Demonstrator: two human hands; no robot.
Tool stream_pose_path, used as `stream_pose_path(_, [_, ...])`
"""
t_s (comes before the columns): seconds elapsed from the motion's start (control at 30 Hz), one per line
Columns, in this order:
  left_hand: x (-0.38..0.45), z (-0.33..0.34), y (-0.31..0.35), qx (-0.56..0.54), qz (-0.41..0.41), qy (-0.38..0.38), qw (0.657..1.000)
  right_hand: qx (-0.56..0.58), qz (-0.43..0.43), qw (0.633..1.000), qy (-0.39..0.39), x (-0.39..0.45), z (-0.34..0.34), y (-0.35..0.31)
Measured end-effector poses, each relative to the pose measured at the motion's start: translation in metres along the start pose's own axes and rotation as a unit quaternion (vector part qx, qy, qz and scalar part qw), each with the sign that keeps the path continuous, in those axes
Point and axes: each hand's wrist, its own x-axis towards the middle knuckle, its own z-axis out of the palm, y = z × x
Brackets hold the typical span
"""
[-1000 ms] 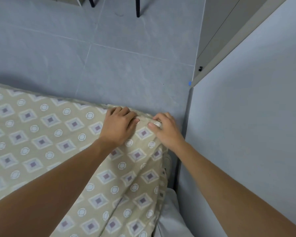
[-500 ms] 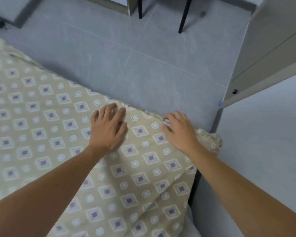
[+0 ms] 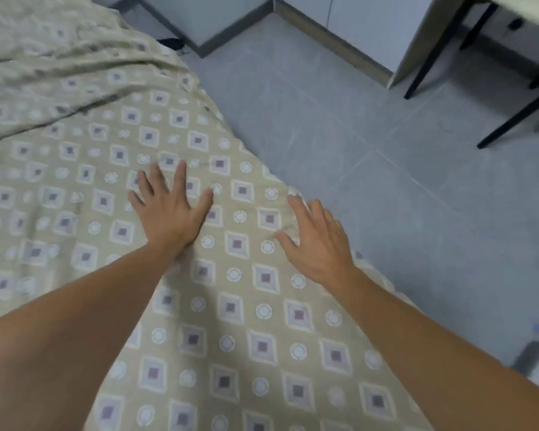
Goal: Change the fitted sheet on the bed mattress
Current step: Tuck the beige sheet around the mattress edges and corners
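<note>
At mid-frame, left hand (image 3: 168, 209) and right hand (image 3: 315, 241) lie flat, fingers spread, grasping nothing — likely smoothing the fitted sheet (image 3: 231, 306).

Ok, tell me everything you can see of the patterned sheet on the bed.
The sheet is beige cloth printed with pale diamonds around dark squares, and white rings between. It covers the mattress top to the edge beside the grey floor. Near the hands it lies fairly smooth; far left it is rumpled. The left hand and right hand rest flat on it.
</note>
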Motion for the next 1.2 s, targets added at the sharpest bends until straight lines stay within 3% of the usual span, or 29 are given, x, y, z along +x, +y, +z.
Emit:
stream_pose_path(0.1, [0.007,0.018,-0.01,-0.031,0.012,0.039,0.999,0.009,-0.045,0.999,-0.002,0.071,0.013,-0.037])
stream_pose_path(0.4, [0.018,0.036,-0.02,-0.032,0.003,0.031,0.999,0.01,-0.064,0.998,-0.014,0.212,0.054,-0.122])
stream_pose_path(0.67, [0.019,0.036,-0.019,-0.035,0.012,0.058,0.998,0.032,-0.109,0.993,-0.031,0.273,0.06,-0.154])
stream_pose_path(1.2, [0.025,0.028,-0.023,-0.033,-0.001,-0.016,0.999,0.011,-0.051,0.997,-0.054,0.294,0.062,-0.181])
